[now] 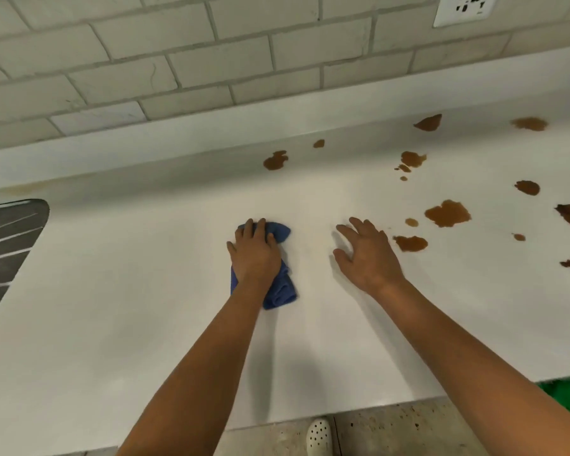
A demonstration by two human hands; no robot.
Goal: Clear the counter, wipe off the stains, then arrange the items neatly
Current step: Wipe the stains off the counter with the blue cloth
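Left hand (255, 255) presses blue cloth (278, 291).

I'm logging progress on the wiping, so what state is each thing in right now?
Blue bunched cloth: crumpled, pressed on the counter.
Left hand: flat on the cloth.
Right hand: open, fingers spread, holding nothing.
Brown stains: unwiped, at the right.
White counter: bare at the left.

Counter (129, 324): flat white run, open left and front of blue cloth (278, 284). Drainboard (4, 255) blocks far left edge. Brown stains (446, 213) scattered right. Tiled wall (211, 60) closes rear; wall socket (463, 8) upper right.
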